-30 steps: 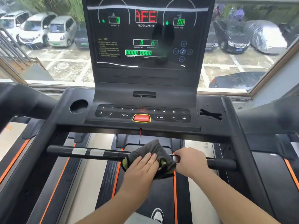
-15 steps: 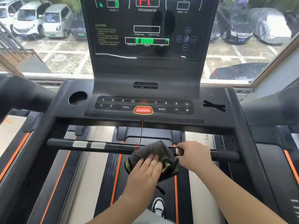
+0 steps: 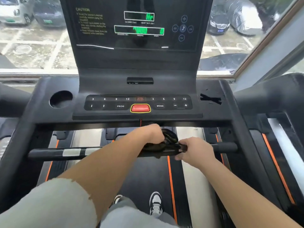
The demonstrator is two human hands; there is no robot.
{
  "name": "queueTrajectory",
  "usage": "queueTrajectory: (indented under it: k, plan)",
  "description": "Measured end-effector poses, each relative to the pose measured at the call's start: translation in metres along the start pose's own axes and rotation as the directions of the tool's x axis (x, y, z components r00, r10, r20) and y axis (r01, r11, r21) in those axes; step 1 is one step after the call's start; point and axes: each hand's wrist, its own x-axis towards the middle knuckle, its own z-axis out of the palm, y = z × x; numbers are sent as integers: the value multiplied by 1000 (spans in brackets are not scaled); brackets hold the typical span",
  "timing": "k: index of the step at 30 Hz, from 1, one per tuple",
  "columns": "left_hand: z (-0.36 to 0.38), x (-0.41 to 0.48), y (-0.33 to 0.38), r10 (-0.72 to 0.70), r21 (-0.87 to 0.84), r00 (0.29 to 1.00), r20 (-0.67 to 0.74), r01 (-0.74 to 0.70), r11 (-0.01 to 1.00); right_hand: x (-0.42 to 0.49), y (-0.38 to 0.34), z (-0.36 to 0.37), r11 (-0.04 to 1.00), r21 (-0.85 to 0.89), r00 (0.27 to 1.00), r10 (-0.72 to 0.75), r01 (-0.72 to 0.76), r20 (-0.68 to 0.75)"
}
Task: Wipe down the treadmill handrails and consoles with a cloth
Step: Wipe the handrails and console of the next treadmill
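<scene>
A black crossbar handrail [image 3: 49, 153] with two silver sensor bands runs across the treadmill in front of me. A dark grey cloth [image 3: 166, 142] is draped over the bar near its middle. My left hand [image 3: 151, 134] reaches over the bar and curls down onto the cloth, its fingers hidden behind it. My right hand [image 3: 194, 150] grips the bar just right of the cloth, with its fingertips at the cloth's edge. The console [image 3: 138, 104] with its button panel and red stop button [image 3: 140, 108] sits just above the bar, and the display screen [image 3: 136, 23] rises behind it.
A round cup holder [image 3: 60, 99] is at the console's left. Thick side handrails [image 3: 269, 94] stand on both sides. My shoes [image 3: 155, 203] stand on the black belt below. A window behind shows parked cars.
My left hand has gone from lying flat on the cloth to reaching over the bar and curling down on it. The cloth is now bunched on the bar. My head has tilted further down.
</scene>
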Motion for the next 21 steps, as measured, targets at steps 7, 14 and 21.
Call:
queueTrajectory:
  k: [7,14,21]
  plan:
    - [24,-5,-1,37,-62,980,-198,-50,997,3,-6,0,997,9,995,77,-78,57]
    - [128,-72,-44,568,472,666,-483,-348,810,1,0,6,998,-44,998,36,-38,-50]
    - [59,-43,-6,140,129,859,-492,-87,988,-2,2,5,999,-39,998,-11,9,-62]
